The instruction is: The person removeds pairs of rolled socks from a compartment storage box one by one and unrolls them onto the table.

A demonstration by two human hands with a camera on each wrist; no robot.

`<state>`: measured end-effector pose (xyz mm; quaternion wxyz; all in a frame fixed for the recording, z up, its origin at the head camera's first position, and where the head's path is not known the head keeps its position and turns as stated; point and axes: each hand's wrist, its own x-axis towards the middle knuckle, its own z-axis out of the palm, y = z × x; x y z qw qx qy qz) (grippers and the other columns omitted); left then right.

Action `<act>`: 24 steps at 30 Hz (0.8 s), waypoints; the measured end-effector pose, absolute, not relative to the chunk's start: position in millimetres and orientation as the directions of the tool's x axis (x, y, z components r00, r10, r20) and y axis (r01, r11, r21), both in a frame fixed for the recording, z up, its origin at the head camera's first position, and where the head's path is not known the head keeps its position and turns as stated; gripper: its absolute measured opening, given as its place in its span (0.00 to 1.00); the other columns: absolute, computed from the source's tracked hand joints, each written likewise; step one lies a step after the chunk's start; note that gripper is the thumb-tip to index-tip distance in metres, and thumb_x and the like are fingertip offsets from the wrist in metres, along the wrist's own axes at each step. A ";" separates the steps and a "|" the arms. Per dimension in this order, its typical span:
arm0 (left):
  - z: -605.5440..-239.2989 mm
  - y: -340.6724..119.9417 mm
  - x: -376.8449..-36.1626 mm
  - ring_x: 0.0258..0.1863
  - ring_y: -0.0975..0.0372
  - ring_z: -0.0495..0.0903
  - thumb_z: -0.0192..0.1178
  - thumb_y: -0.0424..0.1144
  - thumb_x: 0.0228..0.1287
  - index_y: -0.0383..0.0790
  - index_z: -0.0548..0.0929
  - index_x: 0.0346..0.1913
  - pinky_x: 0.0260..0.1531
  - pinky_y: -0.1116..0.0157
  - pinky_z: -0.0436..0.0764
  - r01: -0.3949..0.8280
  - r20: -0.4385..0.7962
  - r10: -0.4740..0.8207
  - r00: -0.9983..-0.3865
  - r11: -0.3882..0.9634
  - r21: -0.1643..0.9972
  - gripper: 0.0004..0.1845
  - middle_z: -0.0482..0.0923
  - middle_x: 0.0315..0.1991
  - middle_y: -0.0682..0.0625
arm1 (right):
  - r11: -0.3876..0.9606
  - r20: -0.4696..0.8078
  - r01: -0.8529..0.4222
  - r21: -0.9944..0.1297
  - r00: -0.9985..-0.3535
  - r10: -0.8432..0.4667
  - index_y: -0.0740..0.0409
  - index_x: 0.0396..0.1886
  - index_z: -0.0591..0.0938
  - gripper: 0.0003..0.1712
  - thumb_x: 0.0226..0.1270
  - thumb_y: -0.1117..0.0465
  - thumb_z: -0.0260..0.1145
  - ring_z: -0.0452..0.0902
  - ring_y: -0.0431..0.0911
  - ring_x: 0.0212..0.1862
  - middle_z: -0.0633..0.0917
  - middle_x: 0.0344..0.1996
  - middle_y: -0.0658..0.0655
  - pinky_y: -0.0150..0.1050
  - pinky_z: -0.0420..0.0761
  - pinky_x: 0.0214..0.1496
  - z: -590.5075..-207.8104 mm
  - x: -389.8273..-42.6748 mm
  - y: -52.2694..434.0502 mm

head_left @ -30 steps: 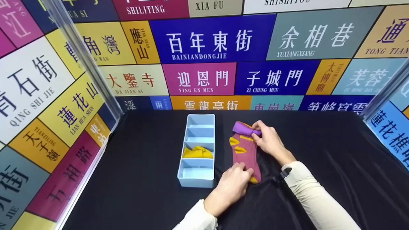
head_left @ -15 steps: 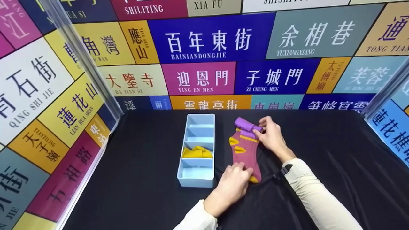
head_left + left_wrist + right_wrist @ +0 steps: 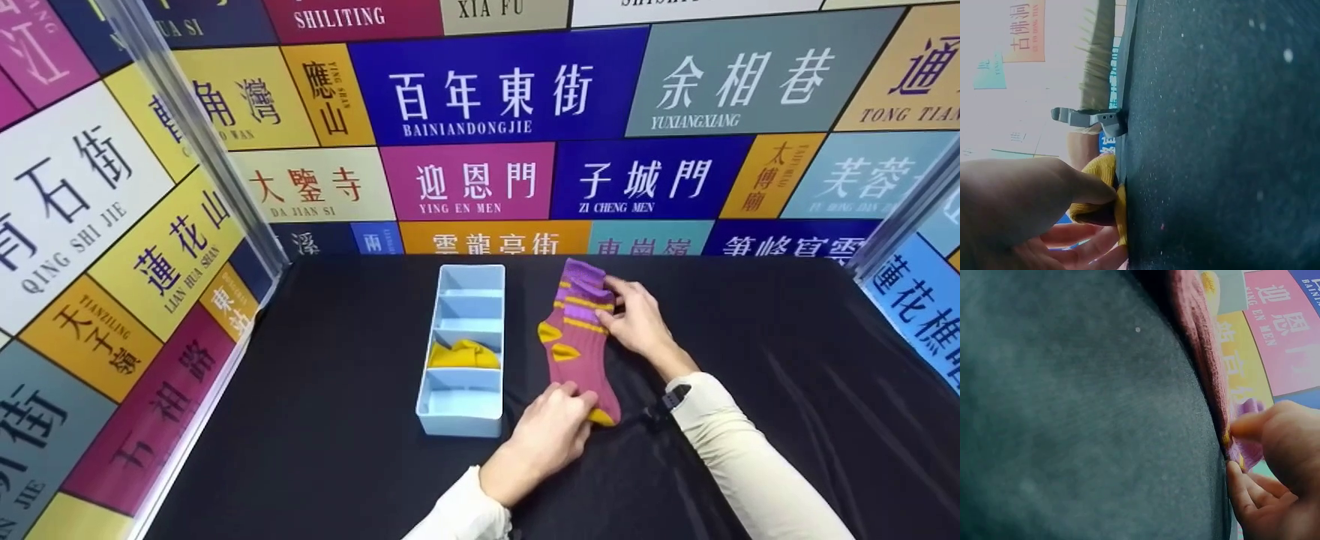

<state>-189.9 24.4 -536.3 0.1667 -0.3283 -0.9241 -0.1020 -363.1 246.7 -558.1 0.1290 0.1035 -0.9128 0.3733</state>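
The sock lies flat near the middle of the table, long way pointing front to back. The left hand pinches its yellow toe (the near end); the right hand pinches the far purple cuff.

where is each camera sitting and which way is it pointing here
Head: worn high, looking forward and down at the black table, organizer and sock; both forearms show.
Left wrist: low at table level, looking along the cloth at the left hand pinching the sock's yellow toe.
Right wrist: low too, facing the right hand at the purple cuff.
Shared: each wrist view and the head view show the sock.
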 end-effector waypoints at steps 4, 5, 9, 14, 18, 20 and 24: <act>-536.2 24.9 -189.9 0.39 0.58 0.83 0.74 0.42 0.66 0.46 0.86 0.43 0.42 0.66 0.88 0.653 0.346 0.587 -0.731 0.749 0.110 0.08 0.83 0.39 0.50 | 0.683 0.306 -0.210 -0.700 -0.952 0.021 0.70 0.60 0.78 0.26 0.66 0.67 0.77 0.88 0.63 0.54 0.83 0.54 0.72 0.56 0.84 0.59 -556.4 -361.2 246.9; -536.0 24.8 -190.0 0.40 0.58 0.83 0.74 0.43 0.66 0.46 0.86 0.43 0.42 0.66 0.88 0.656 0.336 0.592 -0.733 0.746 0.116 0.09 0.82 0.39 0.50 | 0.685 0.305 -0.197 -0.701 -0.951 0.039 0.70 0.55 0.79 0.22 0.66 0.66 0.77 0.88 0.63 0.53 0.84 0.51 0.71 0.54 0.83 0.58 -556.3 -360.6 247.1; -535.5 23.9 -191.2 0.41 0.59 0.81 0.76 0.48 0.66 0.47 0.85 0.45 0.44 0.68 0.86 0.668 0.304 0.611 -0.730 0.732 0.134 0.13 0.81 0.41 0.52 | 0.732 0.305 -0.191 -0.654 -0.952 0.024 0.65 0.51 0.88 0.15 0.70 0.61 0.75 0.85 0.56 0.42 0.88 0.37 0.66 0.46 0.79 0.50 -557.1 -358.6 248.9; -534.4 23.4 -192.7 0.39 0.60 0.80 0.71 0.58 0.71 0.47 0.87 0.44 0.40 0.68 0.82 0.678 0.335 0.600 -0.727 0.703 0.213 0.17 0.81 0.38 0.53 | 0.764 0.242 -0.165 -0.624 -0.970 -0.012 0.61 0.71 0.83 0.28 0.74 0.57 0.72 0.81 0.50 0.33 0.87 0.28 0.57 0.44 0.77 0.45 -555.4 -357.1 252.8; -535.7 23.8 -193.9 0.39 0.58 0.82 0.66 0.49 0.77 0.46 0.87 0.42 0.42 0.67 0.85 0.645 0.382 0.545 -0.747 0.734 0.214 0.10 0.82 0.38 0.51 | 0.769 0.200 -0.123 -0.628 -0.980 0.007 0.67 0.68 0.82 0.30 0.74 0.54 0.72 0.84 0.53 0.38 0.89 0.29 0.58 0.49 0.80 0.52 -554.1 -355.1 253.5; -537.4 23.6 -194.8 0.41 0.57 0.82 0.69 0.41 0.72 0.45 0.85 0.43 0.44 0.65 0.87 0.607 0.393 0.510 -0.765 0.776 0.174 0.05 0.82 0.39 0.50 | 0.764 0.191 -0.105 -0.637 -0.981 0.024 0.67 0.62 0.85 0.26 0.74 0.53 0.73 0.86 0.54 0.39 0.91 0.30 0.59 0.49 0.81 0.52 -554.3 -353.7 253.0; -540.1 22.5 -195.7 0.43 0.56 0.81 0.73 0.37 0.62 0.42 0.81 0.45 0.43 0.61 0.87 0.514 0.370 0.443 -0.816 0.850 0.117 0.12 0.81 0.41 0.49 | 0.760 0.167 -0.082 -0.644 -0.985 0.035 0.61 0.46 0.90 0.20 0.71 0.48 0.76 0.85 0.50 0.35 0.91 0.31 0.57 0.44 0.79 0.44 -554.8 -349.7 251.7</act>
